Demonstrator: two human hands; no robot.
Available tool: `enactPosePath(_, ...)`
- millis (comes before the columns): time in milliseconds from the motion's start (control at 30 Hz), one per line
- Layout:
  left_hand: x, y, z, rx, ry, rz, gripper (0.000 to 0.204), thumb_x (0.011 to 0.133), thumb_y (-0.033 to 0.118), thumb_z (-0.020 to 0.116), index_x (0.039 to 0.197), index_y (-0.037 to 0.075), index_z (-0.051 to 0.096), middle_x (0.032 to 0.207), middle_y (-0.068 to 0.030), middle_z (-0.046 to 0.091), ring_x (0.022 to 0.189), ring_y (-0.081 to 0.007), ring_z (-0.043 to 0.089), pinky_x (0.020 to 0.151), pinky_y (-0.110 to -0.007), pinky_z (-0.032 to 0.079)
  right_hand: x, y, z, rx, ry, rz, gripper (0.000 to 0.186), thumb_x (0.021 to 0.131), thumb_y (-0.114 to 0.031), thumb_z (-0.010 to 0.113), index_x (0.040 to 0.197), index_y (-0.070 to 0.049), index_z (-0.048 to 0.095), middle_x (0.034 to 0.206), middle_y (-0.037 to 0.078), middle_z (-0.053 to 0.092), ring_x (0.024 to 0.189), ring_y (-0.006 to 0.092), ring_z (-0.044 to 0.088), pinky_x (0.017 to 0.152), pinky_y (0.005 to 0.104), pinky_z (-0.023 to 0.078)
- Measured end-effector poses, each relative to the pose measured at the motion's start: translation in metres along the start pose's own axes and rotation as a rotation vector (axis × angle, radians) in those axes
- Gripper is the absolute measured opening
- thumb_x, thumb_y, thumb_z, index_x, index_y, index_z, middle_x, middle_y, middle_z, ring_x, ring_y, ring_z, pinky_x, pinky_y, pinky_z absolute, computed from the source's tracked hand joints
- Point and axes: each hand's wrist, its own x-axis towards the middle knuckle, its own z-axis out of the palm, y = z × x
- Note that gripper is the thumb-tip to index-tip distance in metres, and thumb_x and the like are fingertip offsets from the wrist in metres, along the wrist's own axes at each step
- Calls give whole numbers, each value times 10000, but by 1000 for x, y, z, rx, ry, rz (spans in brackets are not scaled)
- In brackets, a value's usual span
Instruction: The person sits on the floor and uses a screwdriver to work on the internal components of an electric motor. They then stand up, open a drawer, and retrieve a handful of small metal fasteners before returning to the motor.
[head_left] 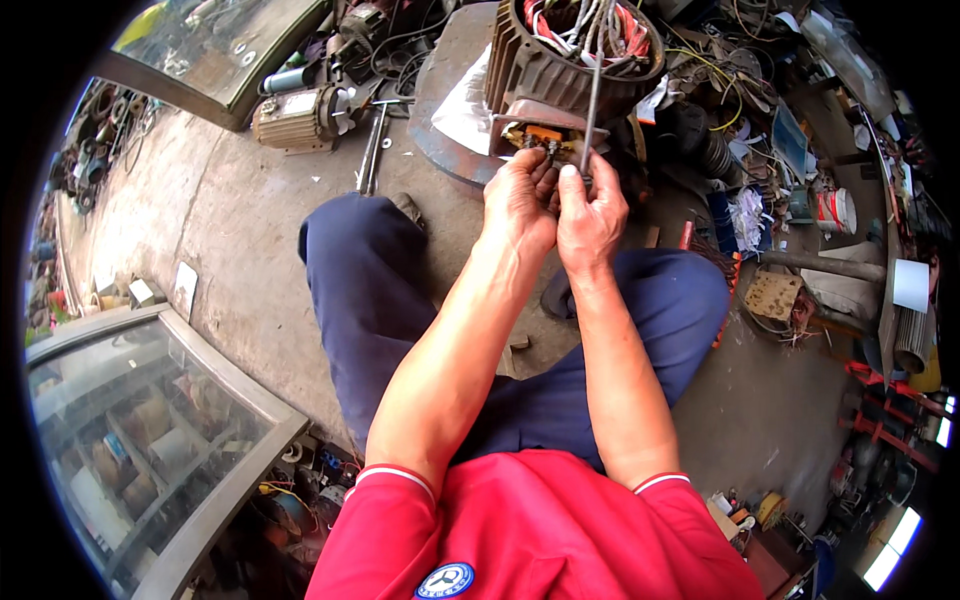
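A large electric motor housing (pixel 509 72) with cooling fins stands upright in front of me, its top open on red and white windings (pixel 637 38). On its near side is an open terminal box with an orange terminal block (pixel 543 133). My left hand (pixel 518 200) has its fingers pinched together at the block's dark terminals. Close beside it, my right hand (pixel 592 215) is closed with thumb and fingers together. What either hand pinches is hidden. A thin grey rod or cable (pixel 597 80) runs down past the housing to my right fingers; I cannot tell whether they touch it.
The motor stands on a worn metal base (pixel 437 125) with white paper (pixel 467 112) beside it. A smaller finned motor (pixel 297 119) and long metal bars (pixel 373 150) lie on the floor at left. A glass-topped cabinet (pixel 250 385) stands lower left. Scrap and a white bucket (pixel 836 211) crowd the right.
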Motion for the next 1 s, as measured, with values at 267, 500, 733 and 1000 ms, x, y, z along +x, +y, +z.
enactPosePath(267, 9, -7, -2, 131, -58, 96, 105, 881, 123, 609, 952, 47, 593, 866, -62, 599, 830, -186, 568, 767, -312, 490, -9, 6, -5, 90, -61, 15, 327, 911, -106, 583, 1207, 34, 572, 1086, 82, 650, 956, 146, 610, 875, 286, 488)
enactPosePath(500, 17, -15, 1, 62, 12, 198, 105, 858, 112, 572, 912, 26, 599, 754, -88, 583, 612, -217, 545, 560, -382, 484, -1, 16, -12, -78, -63, 18, 292, 900, -147, 593, 1138, 19, 620, 1046, 101, 671, 911, 173, 625, 835, 311, 503)
enactPosePath(733, 18, -22, -14, -111, -143, 172, 107, 803, 98, 559, 891, 38, 571, 736, -58, 578, 535, -154, 516, 418, -326, 420, 1, 34, -17, 132, -118, 39, 323, 939, -135, 537, 1203, 52, 556, 1045, 102, 642, 834, 148, 604, 724, 273, 500)
enactPosePath(1000, -59, 9, -70, 567, 63, 530, 130, 740, 63, 633, 849, 5, 594, 769, -40, 582, 688, -102, 522, 612, -251, 435, -27, -12, -13, 43, -139, -24, 241, 884, -131, 599, 1082, 6, 603, 857, 61, 650, 664, 105, 564, 588, 235, 451)
